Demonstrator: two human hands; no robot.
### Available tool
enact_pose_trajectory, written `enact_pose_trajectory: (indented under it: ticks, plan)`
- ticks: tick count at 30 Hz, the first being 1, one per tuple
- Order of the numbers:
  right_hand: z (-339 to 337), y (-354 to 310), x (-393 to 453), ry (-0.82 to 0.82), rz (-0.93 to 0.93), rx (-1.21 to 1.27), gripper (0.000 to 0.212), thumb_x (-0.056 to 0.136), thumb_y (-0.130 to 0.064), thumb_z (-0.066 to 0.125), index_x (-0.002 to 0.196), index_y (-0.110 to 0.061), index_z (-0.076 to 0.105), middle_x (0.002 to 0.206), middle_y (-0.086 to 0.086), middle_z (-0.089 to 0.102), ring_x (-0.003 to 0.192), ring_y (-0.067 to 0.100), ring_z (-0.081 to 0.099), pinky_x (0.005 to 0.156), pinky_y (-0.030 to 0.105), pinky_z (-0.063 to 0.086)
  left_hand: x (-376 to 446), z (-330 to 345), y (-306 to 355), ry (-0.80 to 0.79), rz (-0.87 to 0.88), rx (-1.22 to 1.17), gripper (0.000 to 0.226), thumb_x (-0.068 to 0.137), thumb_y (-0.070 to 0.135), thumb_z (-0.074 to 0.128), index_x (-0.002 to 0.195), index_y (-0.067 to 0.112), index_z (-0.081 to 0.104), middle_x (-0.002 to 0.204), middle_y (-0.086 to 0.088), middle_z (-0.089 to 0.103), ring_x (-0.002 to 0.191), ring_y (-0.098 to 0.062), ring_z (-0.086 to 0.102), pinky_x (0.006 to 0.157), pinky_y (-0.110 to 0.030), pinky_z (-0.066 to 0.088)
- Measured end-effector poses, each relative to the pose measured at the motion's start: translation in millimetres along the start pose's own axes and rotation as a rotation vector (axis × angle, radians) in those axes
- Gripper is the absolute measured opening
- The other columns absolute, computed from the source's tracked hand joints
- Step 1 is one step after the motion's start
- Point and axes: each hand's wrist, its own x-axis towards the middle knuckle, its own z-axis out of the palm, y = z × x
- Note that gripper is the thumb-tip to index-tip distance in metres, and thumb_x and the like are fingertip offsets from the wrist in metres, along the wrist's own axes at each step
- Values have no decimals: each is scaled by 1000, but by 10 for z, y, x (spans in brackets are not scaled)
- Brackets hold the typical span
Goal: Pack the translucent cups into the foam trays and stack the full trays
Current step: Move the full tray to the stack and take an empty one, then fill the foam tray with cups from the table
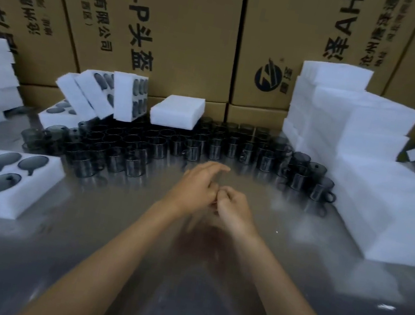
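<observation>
Cups (175, 143): dark see-through mugs, loads of them, packed in a wide band across the far middle of the shiny table (110, 237).
Foam tray (1, 183): near left, flat on the table, cups sitting in its pockets.
More trays (104, 93): far left, leaning on each other just behind the cups, some pockets filled.
Foam stack (354, 143): big white pile on the right, right beside the cup band.
Left hand (196, 185): mid table, near side of the cups, fingers loosely stretched out, holding nothing.
Right hand (234, 205): touching the left one, fingers curled in; blurry, can't tell if pinching anything.
Boxes (167, 27): cardboard wall along the far edge.
</observation>
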Motion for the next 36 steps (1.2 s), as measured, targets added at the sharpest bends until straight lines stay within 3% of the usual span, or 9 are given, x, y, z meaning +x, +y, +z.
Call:
enact_pose_trajectory:
  ticks: [7, 11, 14, 17, 21, 24, 28, 30, 36]
  plan:
    - [-1042, -220, 80, 153, -88, -282, 35, 99, -10, 38, 69, -23, 50, 83, 6, 61, 80, 24, 55, 60, 31, 36, 479, 377, 917, 0, 21, -247, 36, 96, 2, 49, 130, 11, 59, 131, -10, 58, 117, -22, 57, 101, -38, 44]
    - [-1633, -381, 163, 284, -113, -369, 31, 95, -12, 40, 66, -17, 51, 66, 1, 54, 68, 23, 52, 52, 28, 36, 930, 442, 1367, 6, 25, -334, 40, 93, 6, 48, 131, 14, 56, 133, -9, 56, 118, -22, 55, 92, -29, 42]
    - [-2014, -483, 308, 353, -137, -399, 27, 92, -14, 43, 67, -15, 53, 72, 4, 58, 76, 26, 54, 61, 30, 38, 1343, 496, 1618, -5, 43, -355, 46, 95, 9, 47, 141, 15, 44, 139, -13, 49, 115, -23, 53, 88, -32, 44]
    - [-2320, -575, 585, 441, -203, -463, 21, 92, -12, 49, 104, -11, 66, 112, 9, 63, 104, 27, 57, 78, 29, 40, 1788, 548, 1788, 23, 49, -330, 55, 96, 12, 48, 149, 17, 32, 148, -13, 39, 119, -25, 50, 87, -32, 44]
    - [-2544, -755, 1017, 585, -345, -599, 54, 86, -1, 52, 140, -7, 48, 147, 10, 44, 137, 28, 36, 104, 38, 38, 2327, 663, 1957, 19, 72, -220, 75, 94, 17, 59, 156, 16, 17, 157, -15, 29, 139, -30, 38, 111, -42, 37]
    - [-2660, -827, 1376, 548, -253, -705, 54, 94, -11, 51, 146, -8, 42, 152, 12, 42, 144, 28, 30, 112, 41, 31, 2583, 737, 1957, -93, 50, -201, 88, 90, 29, 68, 157, 25, 10, 159, -15, 18, 142, -30, 33, 112, -40, 36]
    - [-2710, -741, 1571, 500, -110, -778, 43, 95, -17, 47, 137, -10, 54, 135, 15, 55, 135, 31, 38, 104, 40, 34, 2685, 841, 1886, -28, 122, -184, 59, 91, 18, 62, 142, 21, 34, 113, -11, 55, 103, -32, 56, 75, -34, 46]
    - [-2676, -718, 1570, 524, -152, -795, 41, 93, -14, 48, 132, -7, 59, 126, 17, 59, 132, 32, 39, 98, 37, 37, 2678, 816, 1866, 42, 134, -200, 42, 91, 11, 55, 129, 16, 39, 83, -3, 49, 78, -25, 48, 59, -31, 36]
    - [-2546, -901, 1330, 586, -292, -922, 30, 90, -17, 50, 111, -4, 67, 112, 16, 60, 122, 33, 41, 91, 37, 33, 2382, 631, 1812, 188, 232, -336, 26, 89, 6, 56, 111, 9, 42, 70, 2, 43, 59, -12, 36, 50, -25, 29]
